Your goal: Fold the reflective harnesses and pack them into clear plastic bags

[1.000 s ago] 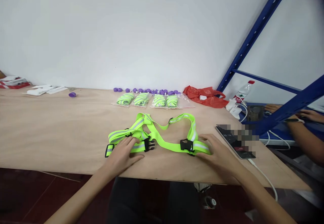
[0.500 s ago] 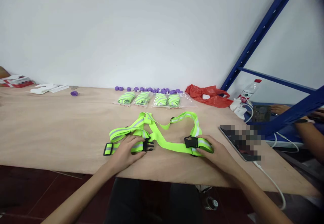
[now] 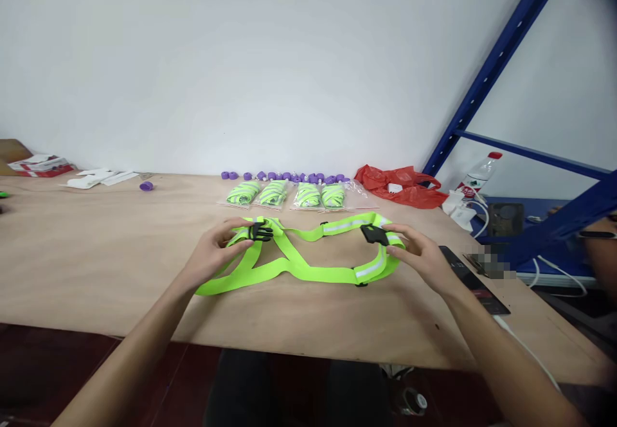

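Note:
A neon-yellow reflective vest of elastic straps (image 3: pixel 332 275) is spread over the wooden table in front of me. My left hand (image 3: pixel 212 250) pinches the strap at the pronged black buckle half (image 3: pixel 260 231), whose prongs point right. On the other side, my right hand (image 3: pixel 418 250) grips the strap beside the socket buckle half (image 3: pixel 374 234). The two buckle halves are apart, each lifted a little. Silver stripes show along parts of the straps, and small black sliders sit on them.
Several bagged vests (image 3: pixel 308 195) lie behind the straps, with purple rolled pieces (image 3: pixel 289 177) along the wall. A red plastic bag (image 3: pixel 405 186), a bottle (image 3: pixel 479 175) and a blue metal frame (image 3: pixel 501 60) stand right. A phone (image 3: pixel 470 279) with a cable lies near my right forearm.
Both hands have raised the buckle ends away from me, the left also moving left. The straps have shifted, with the front band now stretched out nearer me. The view has turned slightly.

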A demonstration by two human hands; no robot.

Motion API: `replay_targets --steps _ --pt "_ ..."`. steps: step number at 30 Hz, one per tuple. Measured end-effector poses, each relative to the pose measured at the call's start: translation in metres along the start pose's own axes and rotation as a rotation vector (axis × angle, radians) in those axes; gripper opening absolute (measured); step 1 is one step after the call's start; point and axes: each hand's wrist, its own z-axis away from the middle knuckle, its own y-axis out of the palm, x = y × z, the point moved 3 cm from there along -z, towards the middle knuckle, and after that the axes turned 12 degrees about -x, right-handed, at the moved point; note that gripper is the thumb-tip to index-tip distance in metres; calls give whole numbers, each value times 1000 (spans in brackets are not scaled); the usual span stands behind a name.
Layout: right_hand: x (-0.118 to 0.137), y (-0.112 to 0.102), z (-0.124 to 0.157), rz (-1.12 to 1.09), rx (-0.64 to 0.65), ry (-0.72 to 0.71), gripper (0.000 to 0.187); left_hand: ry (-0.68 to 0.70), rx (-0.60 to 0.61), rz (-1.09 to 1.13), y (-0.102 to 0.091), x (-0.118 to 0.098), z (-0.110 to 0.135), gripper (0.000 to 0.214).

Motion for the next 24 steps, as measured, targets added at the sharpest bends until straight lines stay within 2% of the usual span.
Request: replay_targets --steps 3,6,10,12,17,20,24 --pt "11 26 -15 -65 61 -35 50 55 30 4 29 -12 -15 37" --pt "14 46 -29 -117 64 -77 45 85 34 47 55 -14 -26 32" --pt "6 60 -35 -131 33 -105 36 63 -18 202 82 -1 -31 30" --pt "-3 64 -32 -124 45 -75 35 21 -31 332 93 9 -28 31" --pt "-14 72 -20 -168 56 10 37 -115 -55 508 111 31 -13 29" --pt "-13 76 -16 -157 32 30 36 -170 -21 558 117 35 -6 27" --pt "-14 79 -12 -232 43 152 39 -199 -12 606 121 37 -2 26"
